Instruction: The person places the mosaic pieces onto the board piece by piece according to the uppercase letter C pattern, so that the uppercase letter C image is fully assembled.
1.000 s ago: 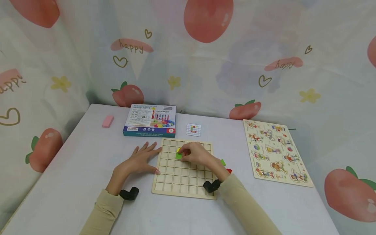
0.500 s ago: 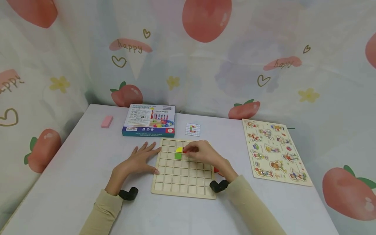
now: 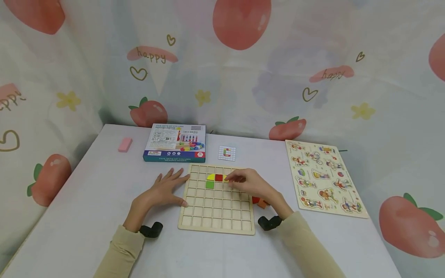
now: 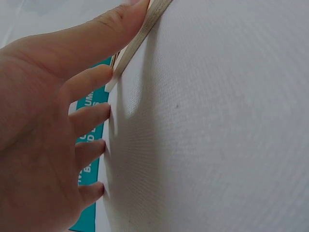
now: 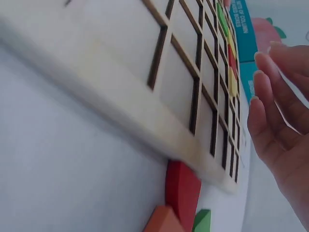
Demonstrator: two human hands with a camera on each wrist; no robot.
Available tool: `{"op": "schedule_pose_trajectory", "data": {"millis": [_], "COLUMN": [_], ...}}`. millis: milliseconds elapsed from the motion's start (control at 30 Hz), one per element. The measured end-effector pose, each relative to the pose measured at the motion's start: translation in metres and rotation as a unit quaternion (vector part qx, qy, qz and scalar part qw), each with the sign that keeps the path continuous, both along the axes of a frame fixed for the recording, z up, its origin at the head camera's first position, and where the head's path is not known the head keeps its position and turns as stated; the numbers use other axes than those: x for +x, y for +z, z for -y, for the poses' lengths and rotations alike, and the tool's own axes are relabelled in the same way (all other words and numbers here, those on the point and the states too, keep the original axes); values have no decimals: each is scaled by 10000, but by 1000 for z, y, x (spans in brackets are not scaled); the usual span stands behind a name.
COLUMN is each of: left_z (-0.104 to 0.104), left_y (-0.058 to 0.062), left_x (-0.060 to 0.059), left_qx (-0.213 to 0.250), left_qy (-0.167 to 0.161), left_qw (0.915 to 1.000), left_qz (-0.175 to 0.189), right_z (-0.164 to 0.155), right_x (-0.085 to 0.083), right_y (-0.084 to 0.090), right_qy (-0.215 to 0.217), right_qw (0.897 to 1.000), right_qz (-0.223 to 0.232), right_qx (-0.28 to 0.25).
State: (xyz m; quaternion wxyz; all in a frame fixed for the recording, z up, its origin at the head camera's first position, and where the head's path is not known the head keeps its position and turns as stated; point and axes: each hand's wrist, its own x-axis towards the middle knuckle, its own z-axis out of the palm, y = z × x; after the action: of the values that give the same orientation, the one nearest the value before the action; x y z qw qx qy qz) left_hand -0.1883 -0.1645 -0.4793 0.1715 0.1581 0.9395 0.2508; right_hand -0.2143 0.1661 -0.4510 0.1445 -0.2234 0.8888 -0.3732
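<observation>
A wooden grid board (image 3: 216, 224) lies on the table. In its upper cells are a green square block (image 3: 210, 185), a yellow curved-edge block (image 3: 211, 177), a red square block (image 3: 218, 177) and a second yellow block (image 3: 225, 178). My right hand (image 3: 245, 182) hovers over the board, bent fingertips right at that second yellow block, which overlaps them in the head view. In the right wrist view nothing shows between the fingers, and the second yellow block (image 5: 232, 82) sits in its cell. My left hand (image 3: 167, 189) lies spread, thumb and index fingertip touching the board's left edge.
Loose red (image 5: 183, 193), orange (image 5: 163, 221) and green (image 5: 203, 221) blocks lie beside the board's right edge. A pattern card (image 3: 227, 153) and a boxed bead set (image 3: 175, 143) are behind it. A picture puzzle board (image 3: 325, 177) lies right; a pink block (image 3: 125, 144) lies far left.
The red block that my right hand held half a second ago now lies in its cell. A second yellow block shows to its right. My right hand has moved slightly right; my left stays put.
</observation>
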Motion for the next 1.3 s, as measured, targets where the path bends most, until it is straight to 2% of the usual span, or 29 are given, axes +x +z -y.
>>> {"op": "schedule_pose_trajectory", "data": {"millis": [233,533,800,967,1300], "left_z": [1,1,0,0,1], "left_y": [1,0,-1,0,-1], "left_x": [1,1,1,1,0], "left_qx": [25,26,34,50,18], "left_qy": [1,9,2,-9,-38], "left_qw": [10000,10000,10000,10000,10000], "left_qz": [-8,-22,-27,-40,-39], "right_z": [-17,-37,-58,-70,-89], "right_x": [4,7,7,6,5], "right_y": [-1,-3,-2,-2,-8], "right_qy": [-136,-307,-382,-548,-511], "right_qw": [9998,9992,9987,9974,9969], "right_qz": [-82,68,-96,29,82], "right_qx": [111,252,326,465,599]}}
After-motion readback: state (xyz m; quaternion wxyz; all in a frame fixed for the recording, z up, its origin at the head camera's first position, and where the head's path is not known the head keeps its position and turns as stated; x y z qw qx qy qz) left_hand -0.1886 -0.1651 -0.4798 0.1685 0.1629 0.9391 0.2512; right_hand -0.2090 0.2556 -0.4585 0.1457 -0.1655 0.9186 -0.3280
